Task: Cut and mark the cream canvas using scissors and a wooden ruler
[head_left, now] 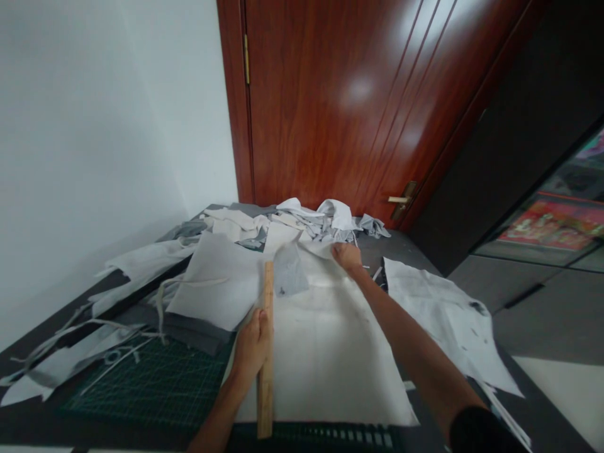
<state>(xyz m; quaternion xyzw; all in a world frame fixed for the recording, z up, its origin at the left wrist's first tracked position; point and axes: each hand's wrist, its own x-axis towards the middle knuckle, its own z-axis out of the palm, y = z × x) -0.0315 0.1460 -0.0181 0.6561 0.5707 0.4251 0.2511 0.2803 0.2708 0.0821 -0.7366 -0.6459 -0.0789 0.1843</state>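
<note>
A long wooden ruler (pixel 266 390) stands lengthwise along the left part of a large white cloth sheet (pixel 333 358). My left hand (pixel 251 343) is closed on the ruler's left side around its middle, thumb on top. At the sheet's far end, my right hand (pixel 346 256) is closed on the cloth, which rises in a fold there. A thin greyish see-through piece (pixel 290 272) lies on the sheet just right of the ruler's upper end. Left of the ruler is another white cloth piece (pixel 217 277). The fingertips of my right hand are hidden.
A green cutting mat (pixel 155 384) shows under the cloth. White and grey scraps (pixel 236 221) heap along the back and left. Another white cloth (pixel 438 314) lies at right. A wooden door (pixel 321 126) stands behind the table, a dark cabinet (pixel 509 170) to the right.
</note>
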